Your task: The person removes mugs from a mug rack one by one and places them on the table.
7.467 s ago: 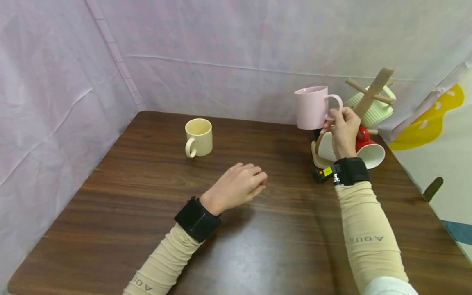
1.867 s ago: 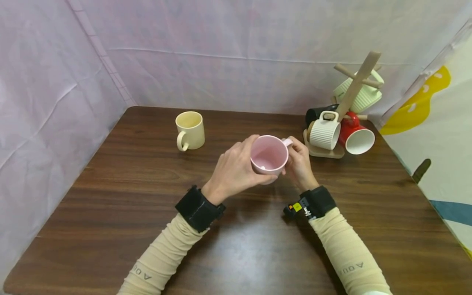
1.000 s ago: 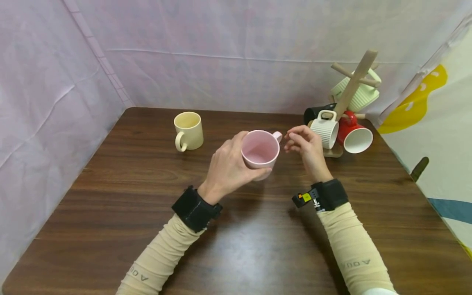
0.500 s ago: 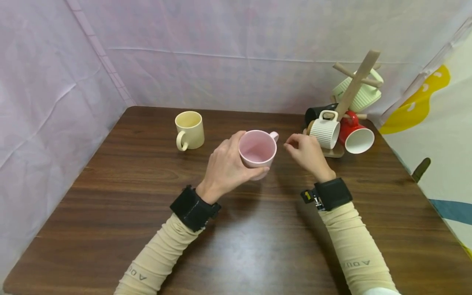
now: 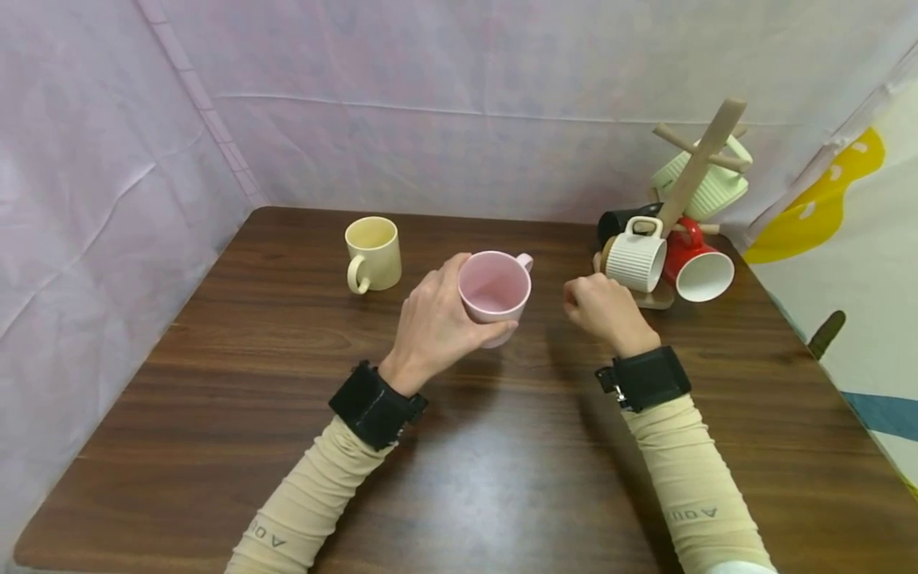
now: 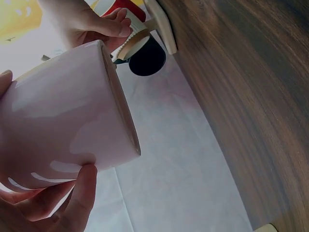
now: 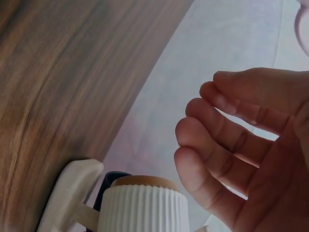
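In the head view my left hand (image 5: 433, 323) grips a pink mug (image 5: 495, 285) by its side, rim facing up and handle pointing away to the right. The left wrist view has the pink mug (image 6: 63, 116) close up, with fingertips on its wall. To the right of it, my right hand (image 5: 606, 309) is held over the table, apart from the mug. Seen in the right wrist view, the right hand's fingers (image 7: 200, 176) are loosely curled and hold nothing. The white ribbed mug (image 5: 634, 261) on the rack is just beyond this hand.
A wooden mug rack (image 5: 699, 171) stands at the back right, bearing a pale green mug (image 5: 710, 187), a black mug (image 5: 615, 225), a red mug (image 5: 681, 255) and the white one. A yellow mug (image 5: 376, 259) stands upright at the back left of the brown table (image 5: 287, 351).
The pink mug came from the rack side to the table's middle and passed into my left hand. My right hand let go of its handle and drew away to the right.
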Tool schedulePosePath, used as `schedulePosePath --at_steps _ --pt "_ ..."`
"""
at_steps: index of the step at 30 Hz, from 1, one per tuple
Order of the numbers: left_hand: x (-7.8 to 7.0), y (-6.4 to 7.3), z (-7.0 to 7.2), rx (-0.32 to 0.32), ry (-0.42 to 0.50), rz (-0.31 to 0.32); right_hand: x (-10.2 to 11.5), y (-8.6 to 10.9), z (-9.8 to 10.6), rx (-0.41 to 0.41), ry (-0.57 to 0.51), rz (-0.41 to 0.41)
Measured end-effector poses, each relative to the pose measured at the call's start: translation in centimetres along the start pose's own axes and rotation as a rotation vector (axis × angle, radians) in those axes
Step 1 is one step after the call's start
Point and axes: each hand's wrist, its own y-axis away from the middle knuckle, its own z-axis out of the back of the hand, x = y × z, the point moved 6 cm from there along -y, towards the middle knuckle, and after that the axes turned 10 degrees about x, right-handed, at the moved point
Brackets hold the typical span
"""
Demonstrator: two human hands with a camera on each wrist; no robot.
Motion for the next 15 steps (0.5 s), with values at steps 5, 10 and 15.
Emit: schedulePosePath --at_steps 5,10,15 --pt "0.2 0.0 0.1 -0.008 -0.008 0.021 0.1 -0.1 -0.1 -0.024 -0.028 0.031" --pt "0.5 0.0 0.1 -0.009 -0.009 0.038 0.2 -0.1 -0.2 -0.031 -0.053 0.051" --pt "1.0 -0.1 0.0 -0.017 -0.019 0.043 0.2 0.0 -0.5 -0.028 -0.068 0.059"
